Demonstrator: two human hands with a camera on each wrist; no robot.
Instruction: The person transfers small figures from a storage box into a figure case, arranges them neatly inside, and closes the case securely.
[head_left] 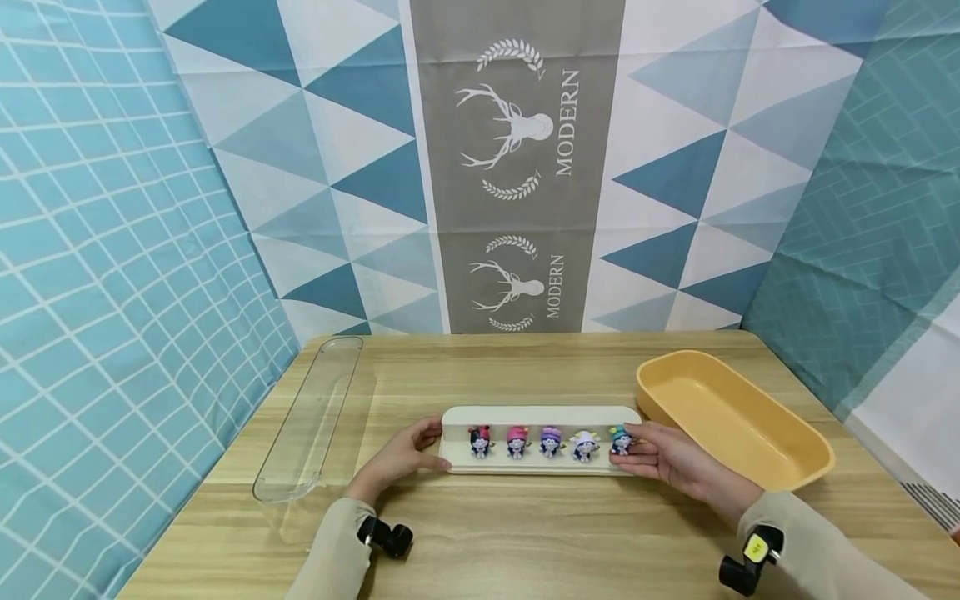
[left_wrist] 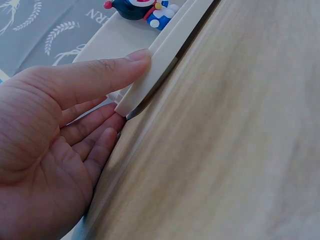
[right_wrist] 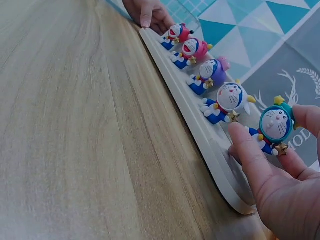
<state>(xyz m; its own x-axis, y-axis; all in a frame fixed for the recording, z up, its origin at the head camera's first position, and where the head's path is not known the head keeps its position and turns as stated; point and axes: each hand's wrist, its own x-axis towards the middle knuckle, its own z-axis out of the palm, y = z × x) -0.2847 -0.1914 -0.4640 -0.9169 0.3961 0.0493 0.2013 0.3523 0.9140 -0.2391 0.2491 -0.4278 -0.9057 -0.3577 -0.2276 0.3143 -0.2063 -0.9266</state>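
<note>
A long cream display base [head_left: 540, 416] lies on the table with a row of small cartoon cat figurines. From left to right stand a red-and-black-hatted figurine [head_left: 480, 442], a pink-hatted one [head_left: 517, 442], a purple-hatted one [head_left: 551, 442] and a white-hatted one [head_left: 584, 447]. My left hand [left_wrist: 55, 120] grips the base's left end, thumb on the front edge and fingers at the end beneath it. At the right end, my right hand [right_wrist: 285, 185] pinches a teal-hatted figurine [right_wrist: 276, 125] with a gold star. Whether its feet touch the base cannot be told.
A clear plastic cover [head_left: 311, 421] lies at the left of the wooden table [head_left: 510, 533]. To the right, beside my right hand, sits a yellow-orange tray [head_left: 720, 417]. Patterned cloth [head_left: 517, 167] hangs behind the table's back edge.
</note>
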